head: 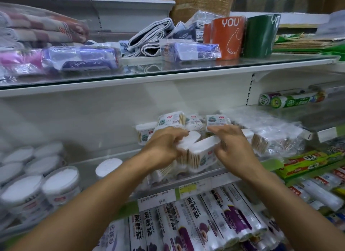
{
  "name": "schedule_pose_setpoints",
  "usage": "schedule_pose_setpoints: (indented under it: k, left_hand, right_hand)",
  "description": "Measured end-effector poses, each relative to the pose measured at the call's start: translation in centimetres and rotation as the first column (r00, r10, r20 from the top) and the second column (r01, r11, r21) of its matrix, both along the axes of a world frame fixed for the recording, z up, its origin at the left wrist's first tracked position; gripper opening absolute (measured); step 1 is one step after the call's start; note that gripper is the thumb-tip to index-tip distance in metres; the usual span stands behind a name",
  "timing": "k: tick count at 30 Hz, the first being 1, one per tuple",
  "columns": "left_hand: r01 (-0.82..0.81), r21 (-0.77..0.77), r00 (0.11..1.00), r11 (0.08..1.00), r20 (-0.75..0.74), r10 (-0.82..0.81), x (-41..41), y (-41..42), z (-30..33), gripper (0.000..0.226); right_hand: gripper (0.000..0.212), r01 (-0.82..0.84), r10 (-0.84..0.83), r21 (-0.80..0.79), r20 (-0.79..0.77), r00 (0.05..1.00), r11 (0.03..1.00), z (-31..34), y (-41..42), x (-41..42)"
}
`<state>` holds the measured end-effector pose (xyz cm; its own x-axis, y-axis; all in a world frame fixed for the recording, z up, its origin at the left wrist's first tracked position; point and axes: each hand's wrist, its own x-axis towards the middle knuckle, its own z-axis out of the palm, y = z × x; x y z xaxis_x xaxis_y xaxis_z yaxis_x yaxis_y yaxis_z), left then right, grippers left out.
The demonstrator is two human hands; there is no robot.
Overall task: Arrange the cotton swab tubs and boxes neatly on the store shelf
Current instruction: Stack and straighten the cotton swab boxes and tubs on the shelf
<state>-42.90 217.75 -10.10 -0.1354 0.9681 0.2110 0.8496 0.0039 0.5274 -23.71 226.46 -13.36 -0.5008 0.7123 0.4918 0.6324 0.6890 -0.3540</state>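
- Our left hand curls its fingers round the left one of two cotton swab boxes at the centre of the frame, and our right hand curls round the right one, so both hands are closed on the pair.
- The two boxes touch each other, tilted, their white tops facing up and the wooden sticks showing through the front; they sit above the front of the middle shelf.
- We judge the step in hand to be squaring this pair and setting it into line; the task looks partly done.
- Just behind the hands stand more boxes, some upright, some leaning, so the next move calls for pushing the pair back level against them without toppling them.
- To the right a plastic-wrapped bundle of swabs crowds close; little room there.
- To the left there is bare shelf between the boxes and the round tubs at lower left, with one lone tub between: that is our open room.
- The shelf's front lip with its price tags is the edge to mind; below it lie rolls of plastic wrap.
- The glass shelf overhead limits lifting.
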Motion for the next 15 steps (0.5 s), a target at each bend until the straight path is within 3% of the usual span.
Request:
schedule_pose_setpoints:
  k: [3,9,12,15]
  left_hand:
    - [-0.041,-0.036,0.999,0.999,-0.023,0.040,-0.6,-0.3,-0.1,0.034]
    - [-0.067,-0.087,0.988,0.994,-0.142,0.054,-0.8,0.3,-1.1,0.049]
    - [-0.042,-0.110,0.996,0.993,-0.080,0.033,-0.6,0.7,-1.4,0.049]
    - [-0.039,-0.103,0.997,0.994,-0.067,0.033,-0.4,1.0,-1.4,0.043]
  right_hand:
    - [0.059,-0.086,0.098,-0.099,0.121,0.988,0.991,0.3,0.4,-0.3]
    - [0.039,-0.235,0.256,-0.137,0.159,0.954,0.962,0.8,1.1,0.2]
    - [0.039,-0.309,0.352,-0.288,0.108,0.930,0.906,1.6,1.1,0.6]
    - [0.046,-0.324,0.375,-0.284,0.147,0.915,0.902,1.4,1.2,0.5]
